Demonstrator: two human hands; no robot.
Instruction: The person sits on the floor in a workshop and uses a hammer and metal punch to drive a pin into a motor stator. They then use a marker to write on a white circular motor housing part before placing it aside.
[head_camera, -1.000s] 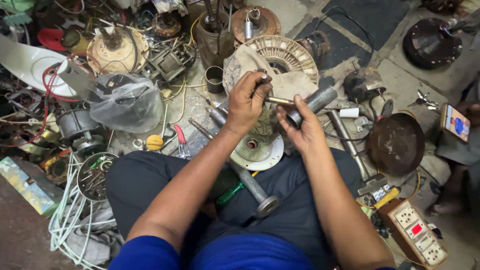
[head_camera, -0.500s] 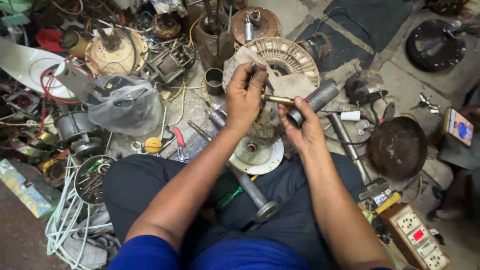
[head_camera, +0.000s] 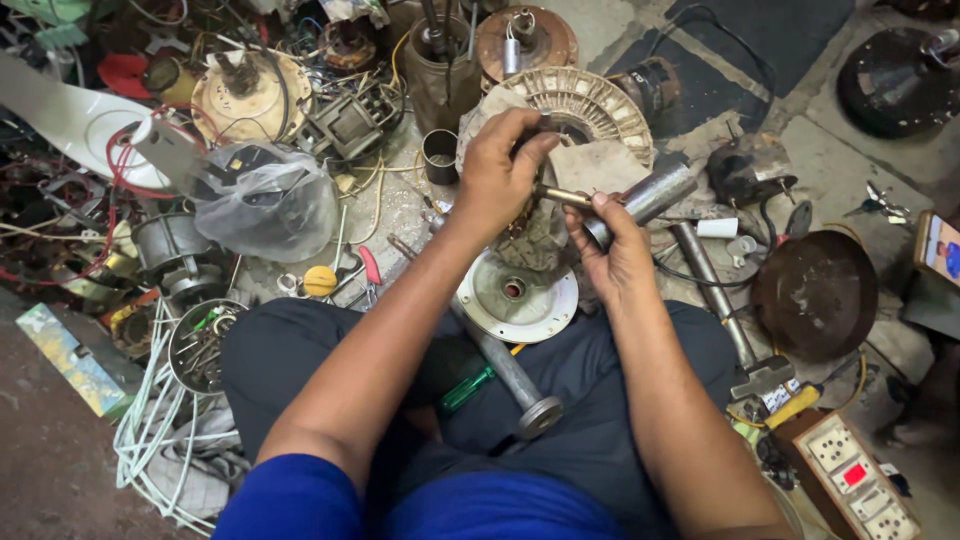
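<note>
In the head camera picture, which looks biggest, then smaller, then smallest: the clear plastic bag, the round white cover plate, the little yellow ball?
1. Clear plastic bag.
2. Round white cover plate.
3. Little yellow ball.

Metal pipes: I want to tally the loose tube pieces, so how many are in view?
3. One metal pipe is in the right hand; one flanged pipe lies across the lap; one pipe lies on the floor at right. Clutter may hide more.
</note>
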